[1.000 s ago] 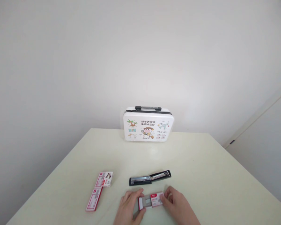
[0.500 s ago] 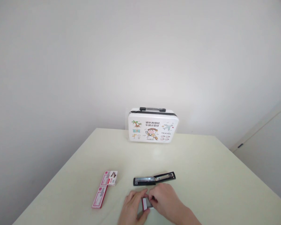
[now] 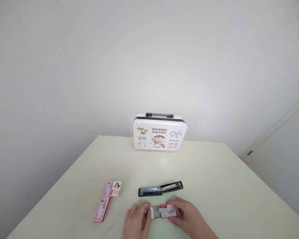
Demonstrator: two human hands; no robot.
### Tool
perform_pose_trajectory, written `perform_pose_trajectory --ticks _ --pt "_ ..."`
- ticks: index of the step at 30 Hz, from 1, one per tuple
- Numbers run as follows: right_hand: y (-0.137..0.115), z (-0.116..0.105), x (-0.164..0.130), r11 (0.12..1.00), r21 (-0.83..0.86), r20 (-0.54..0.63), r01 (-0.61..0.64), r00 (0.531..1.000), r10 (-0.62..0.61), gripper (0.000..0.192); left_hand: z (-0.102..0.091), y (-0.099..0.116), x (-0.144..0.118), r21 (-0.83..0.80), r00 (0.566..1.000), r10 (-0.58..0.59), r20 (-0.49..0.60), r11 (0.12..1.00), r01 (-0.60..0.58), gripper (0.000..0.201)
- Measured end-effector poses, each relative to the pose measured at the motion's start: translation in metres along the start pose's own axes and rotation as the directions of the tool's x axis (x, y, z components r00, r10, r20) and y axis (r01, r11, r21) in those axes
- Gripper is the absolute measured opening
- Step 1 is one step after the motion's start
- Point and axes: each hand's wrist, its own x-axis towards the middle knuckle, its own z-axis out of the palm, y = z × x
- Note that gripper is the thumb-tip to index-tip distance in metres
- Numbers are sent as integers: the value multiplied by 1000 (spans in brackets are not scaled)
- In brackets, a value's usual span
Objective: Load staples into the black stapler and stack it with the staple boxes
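Red-and-white staple box (image 3: 163,211), inner tray slid partly out, held between both hands

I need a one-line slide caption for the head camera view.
Left hand and right hand hold a small red-and-white cardboard staple box near an opened black stapler on a pale table.

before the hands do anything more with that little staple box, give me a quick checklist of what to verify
1. Left hand on the staple box: ok.
2. Right hand on its red sleeve end: ok.
3. Inner tray slid partly out to the left: ok.
4. Staples inside the tray: cannot tell.
5. Stapler lying opened out, clear of both hands: ok.
6. Two spare boxes apart, on the table: ok.
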Motion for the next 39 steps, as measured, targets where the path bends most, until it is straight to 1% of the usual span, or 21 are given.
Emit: perform_pose_trajectory --ticks 3,6,8,10,12,14,15,18,20,22,25,29,32,36,39 --pt "-16 4 4 999 -39 39 30 999 -28 31 9 7 -1 -40 999 8 42 999 -7 21" --pt "-27 6 8 994 -101 60 36 998 -30 29 6 6 -1 -86 997 -1 72 996 7 23" --pt "-31 6 11 991 -135 55 18 998 -10 26 -2 0 3 -56 999 -25 35 998 27 23" --pt "-35 7 13 988 -151 46 16 999 -9 20 -11 -7 14 0 997 -58 -45 998 59 22" --pt "-40 9 15 988 -154 42 32 999 -26 19 -19 -14 28 63 991 -98 -88 993 104 33" --pt "-45 14 18 987 -153 36 48 998 -43 20 -23 -18 42 108 991 -127 -51 985 132 46" --pt "-47 18 20 987 -151 34 56 998 -51 20 -24 -20 48 121 991 -133 -14 984 133 47" --pt "-52 30 25 986 -139 29 94 995 -91 15 -26 -22 56 108 990 -105 95 990 94 33" --pt "-52 37 29 984 -137 29 115 993 -112 11 -29 -21 55 92 986 -87 141 993 74 28" --pt "-51 43 31 982 -141 33 122 992 -119 7 -31 -19 52 79 982 -79 169 995 66 26" --pt "-49 46 32 978 -147 49 150 988 -144 11 -34 -14 45 67 977 -80 197 995 68 26" --pt "-49 38 34 970 -124 29 208 978 -206 19 -35 -10 34 49 968 -76 241 997 66 25" --pt "-48 27 38 969 -171 -2 177 984 -180 21 -36 -8 27 30 965 -66 253 998 60 27" --pt "-46 20 43 950 -245 71 196 980 -184 19 -38 -5 26 24 962 -72 264 997 69 27" --pt "-48 20 43 946 -265 81 188 982 -173 22 -39 -3 29 33 961 -76 265 997 70 27"
